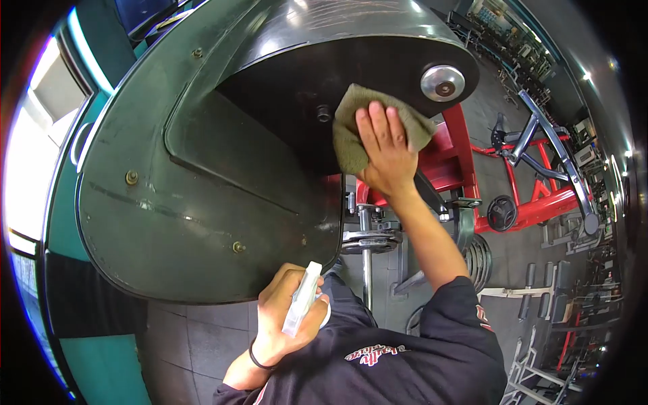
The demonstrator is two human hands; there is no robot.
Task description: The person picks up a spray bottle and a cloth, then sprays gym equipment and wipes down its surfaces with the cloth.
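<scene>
My right hand (388, 145) lies with outstretched fingers on an olive-green cloth (351, 145), pressing it against the black side panel of a large gym machine (229, 162). A round silver cap (443, 83) sits on the panel to the upper right of the cloth, and a small dark bolt (324, 113) is just left of it. Low in front of my body, my left hand (287, 310) is wrapped around a white spray bottle (304, 300), whose head points up near the machine's lower edge. The bottle's body is mostly hidden.
Behind my right arm stand a red machine frame (439, 162) and a bar with weight plates (371, 241). Another red and grey machine (540, 196) is farther right. A bench (557, 290) stands at lower right, and a bright window (30, 148) is at left.
</scene>
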